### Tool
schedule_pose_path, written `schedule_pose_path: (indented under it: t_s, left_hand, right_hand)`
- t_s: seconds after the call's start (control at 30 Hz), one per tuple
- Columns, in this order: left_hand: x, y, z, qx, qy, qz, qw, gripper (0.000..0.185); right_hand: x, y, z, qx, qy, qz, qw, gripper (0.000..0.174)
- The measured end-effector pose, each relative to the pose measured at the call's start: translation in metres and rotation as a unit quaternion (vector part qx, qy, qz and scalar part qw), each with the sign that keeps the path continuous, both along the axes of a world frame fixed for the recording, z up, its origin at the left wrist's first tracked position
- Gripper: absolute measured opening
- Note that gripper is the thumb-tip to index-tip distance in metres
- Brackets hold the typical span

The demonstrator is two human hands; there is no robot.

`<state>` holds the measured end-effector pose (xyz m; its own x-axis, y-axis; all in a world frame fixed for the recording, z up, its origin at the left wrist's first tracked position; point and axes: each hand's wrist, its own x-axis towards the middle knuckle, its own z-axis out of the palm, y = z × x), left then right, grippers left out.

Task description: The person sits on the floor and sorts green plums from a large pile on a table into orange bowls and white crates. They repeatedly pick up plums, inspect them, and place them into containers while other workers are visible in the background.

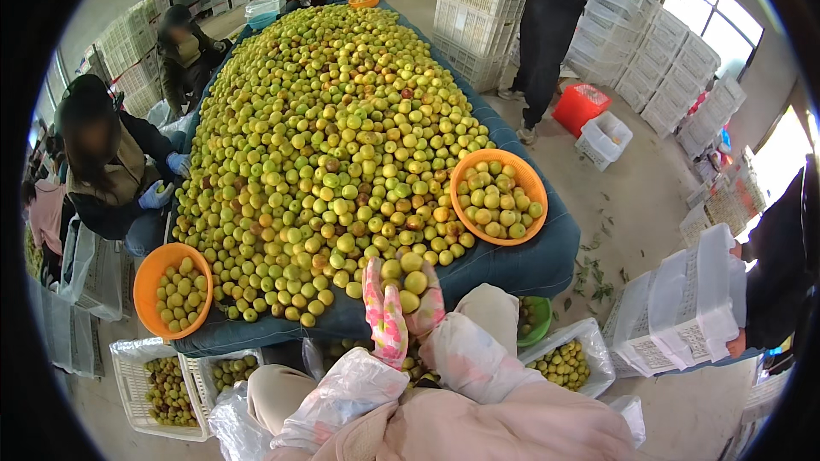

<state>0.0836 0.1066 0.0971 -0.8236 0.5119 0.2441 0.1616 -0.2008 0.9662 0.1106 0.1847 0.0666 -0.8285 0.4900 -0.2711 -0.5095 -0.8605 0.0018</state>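
Note:
Several yellow-green fruits (415,282), which look like jujubes, are cupped between my two hands at the near edge of a heap. My left hand (387,323), in a pink floral glove, supports them on the left with its fingers stretched forward. On the other side my right hand (430,314), in a matching glove, curls around them; the fruits hide part of its palm. Just beyond lies the big heap of the same fruit (320,141), green to brownish, on a table covered with dark blue cloth (532,262).
Orange baskets of fruit stand at the table's right edge (542,205) and left corner (142,288). Low around my knees are a white crate (128,390), a lined crate (599,358) and a green basin (543,317). Gloved co-workers sit along the left; a person (778,256) holds stacked crates (672,307).

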Motion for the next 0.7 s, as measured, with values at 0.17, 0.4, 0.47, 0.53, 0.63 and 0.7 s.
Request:
schedule_pose_path:
  t_s: [0.17,0.4,0.47,0.53,0.63,0.7]
  left_hand:
    - [-0.02,-0.009,0.004,0.049,-0.11,-0.018,0.993,0.055]
    - [-0.03,-0.035,-0.054,-0.002,-0.232,-0.029,0.972,0.054]
    - [-0.032,-0.042,-0.076,-0.013,-0.193,-0.03,0.981,0.052]
    - [-0.032,-0.042,-0.088,-0.037,-0.153,-0.027,0.987,0.049]
    - [-0.04,-0.05,-0.09,-0.134,-0.05,-0.075,0.987,0.046]
    - [-0.042,-0.053,-0.077,-0.191,0.045,-0.092,0.976,0.039]
  right_hand:
    - [0.018,0.047,0.025,0.02,0.068,-0.026,0.997,0.043]
    - [0.038,0.139,0.054,0.031,0.047,-0.141,0.988,0.036]
    - [0.047,0.178,0.051,-0.008,-0.01,-0.197,0.98,0.038]
    - [0.058,0.227,0.032,0.003,-0.029,-0.239,0.97,0.041]
    - [0.051,0.244,0.044,0.035,-0.106,-0.338,0.935,0.056]
    - [0.054,0.252,0.033,0.034,-0.073,-0.325,0.942,0.073]
